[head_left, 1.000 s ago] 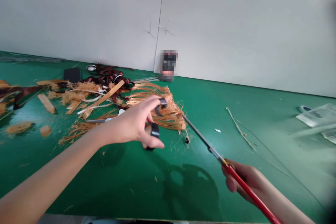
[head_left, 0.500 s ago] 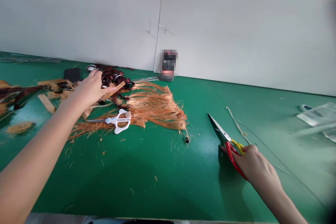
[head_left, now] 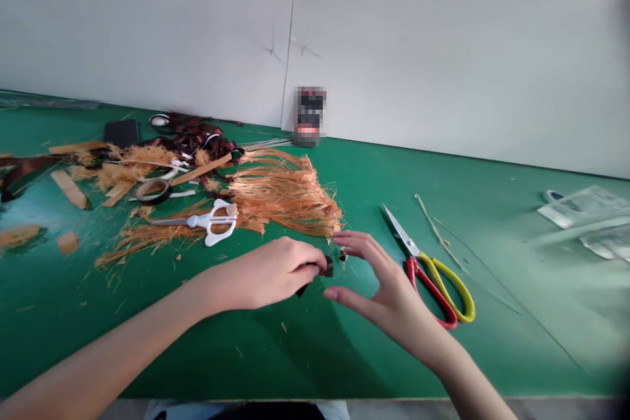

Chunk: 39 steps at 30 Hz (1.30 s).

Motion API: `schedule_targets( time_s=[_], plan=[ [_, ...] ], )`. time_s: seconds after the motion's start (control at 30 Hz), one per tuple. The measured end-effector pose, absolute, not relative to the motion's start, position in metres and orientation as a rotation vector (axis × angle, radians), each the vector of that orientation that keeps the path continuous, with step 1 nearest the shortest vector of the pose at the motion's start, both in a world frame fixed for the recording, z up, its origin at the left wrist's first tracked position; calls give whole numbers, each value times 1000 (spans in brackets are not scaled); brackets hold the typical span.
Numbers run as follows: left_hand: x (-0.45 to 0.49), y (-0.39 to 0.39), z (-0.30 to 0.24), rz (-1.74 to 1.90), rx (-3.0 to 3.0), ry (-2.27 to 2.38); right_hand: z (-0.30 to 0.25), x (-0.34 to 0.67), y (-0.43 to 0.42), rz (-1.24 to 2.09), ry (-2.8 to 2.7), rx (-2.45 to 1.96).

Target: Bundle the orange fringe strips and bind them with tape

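My left hand [head_left: 280, 272], fingers closed, pinches a small black object [head_left: 329, 267] above the front middle of the table. Most of that object is hidden by the fingers, and its kind is unclear. Facing it is my right hand [head_left: 377, 282], open and holding nothing, thumb and fingers spread. A tiny dark knob with pale strands [head_left: 343, 254] lies by the right fingertips. To the right of that hand rest red-and-yellow-handled scissors [head_left: 428, 275] on the green table. Behind the hands spreads a bundle of orange-brown raffia-like strands [head_left: 290, 190].
White-handled scissors [head_left: 214, 222] lie on the strands. Left of them are a black tape roll [head_left: 153, 191], brown strips [head_left: 69, 189] and dark brown ribbon [head_left: 197, 134]. A blurred-out box [head_left: 309, 117] stands against the white panel [head_left: 418, 46]. Plastic packets [head_left: 581, 207] lie far right.
My right hand has let go of the red-and-yellow scissors and moved left. My left hand has come from the ribbon pile toward the front middle, now with the small black object.
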<state>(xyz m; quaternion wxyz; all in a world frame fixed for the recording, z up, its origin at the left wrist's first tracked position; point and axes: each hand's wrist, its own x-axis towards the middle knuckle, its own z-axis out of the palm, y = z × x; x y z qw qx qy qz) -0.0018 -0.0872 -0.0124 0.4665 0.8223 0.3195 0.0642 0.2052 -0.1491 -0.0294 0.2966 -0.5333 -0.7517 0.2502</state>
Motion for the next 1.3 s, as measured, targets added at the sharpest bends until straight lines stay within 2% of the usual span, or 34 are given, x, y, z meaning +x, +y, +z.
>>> schedule_targets(
  time_s=[0.23,0.5,0.67,0.83,1.07,1.3],
  plan=[
    [0,-97,-3,192,1975,727,-29,195,-154,763,-1918,-1242],
    [4,-99,-36,356,1639,686,-33,200,-157,835,-1673,-1388],
    [25,-98,-48,552,1303,852,-39,210,-154,996,-1372,-1489],
    [50,-87,-58,647,1264,965,-47,217,-142,1219,-1154,-1417],
    [71,-75,-71,804,1228,1076,-62,217,-121,1010,-906,-1547],
    [68,-79,-77,806,1635,1256,-72,222,-116,982,-788,-1568]
  ],
)
